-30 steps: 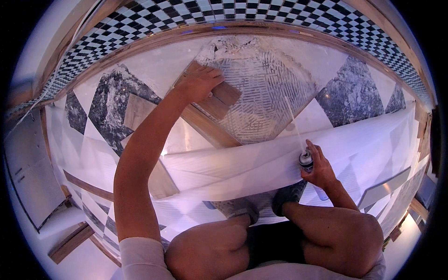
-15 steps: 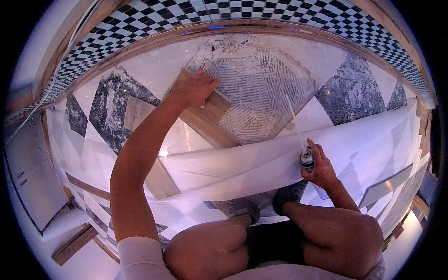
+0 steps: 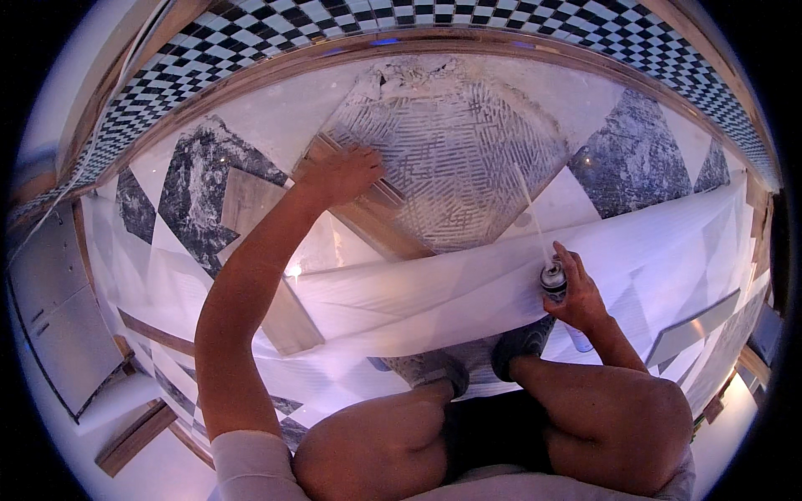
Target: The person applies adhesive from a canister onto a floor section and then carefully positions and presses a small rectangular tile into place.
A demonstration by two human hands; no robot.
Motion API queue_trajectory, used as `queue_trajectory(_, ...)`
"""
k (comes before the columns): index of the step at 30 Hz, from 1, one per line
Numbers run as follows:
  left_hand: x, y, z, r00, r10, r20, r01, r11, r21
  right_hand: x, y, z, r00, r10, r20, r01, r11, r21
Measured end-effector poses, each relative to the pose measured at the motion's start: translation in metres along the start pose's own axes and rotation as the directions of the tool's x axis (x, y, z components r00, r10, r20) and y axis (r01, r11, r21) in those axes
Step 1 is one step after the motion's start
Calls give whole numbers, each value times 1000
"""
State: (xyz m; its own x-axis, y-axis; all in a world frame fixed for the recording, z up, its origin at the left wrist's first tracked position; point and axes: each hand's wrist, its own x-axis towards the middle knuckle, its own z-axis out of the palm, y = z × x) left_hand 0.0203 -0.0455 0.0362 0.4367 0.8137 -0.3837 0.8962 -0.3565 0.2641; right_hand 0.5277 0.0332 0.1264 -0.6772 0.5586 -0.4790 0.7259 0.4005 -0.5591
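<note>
My left hand (image 3: 342,174) grips a short wooden board (image 3: 314,154), its fingers over the board's right side; the board lies along the left edge of a ridged, adhesive-scraped patch (image 3: 455,171), beside a longer wooden plank (image 3: 376,234). My right hand (image 3: 580,296) holds a cylindrical can (image 3: 552,277) upright, with a long pale straw nozzle (image 3: 530,204) reaching up toward the patch. A white translucent foam sheet (image 3: 468,292) lies across the floor below the patch.
A black-and-white mosaic border (image 3: 418,15) with wooden trim runs along the top. Old checkered floor (image 3: 614,179) surrounds the patch. More boards (image 3: 288,317) lie at left, a grey offcut (image 3: 689,330) at right, and grey panels (image 3: 54,309) at far left. My shoes (image 3: 518,342) rest below.
My left hand and the short board have moved left and down along the patch's edge, uncovering more of the ridged surface. The right hand and can have shifted slightly.
</note>
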Motion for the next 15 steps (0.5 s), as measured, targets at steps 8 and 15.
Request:
queue_trajectory(8, 1, 11, -2, 992, -129, -7, 129, 992, -7, -3, 5, 1, 1000, 6, -9, -6, 1000, 21)
queue_trajectory(15, 0, 4, 12, 996, -31, -88, 43, 989, 140, -4, 4, 1, 1000, 16, -19, -16, 1000, 2)
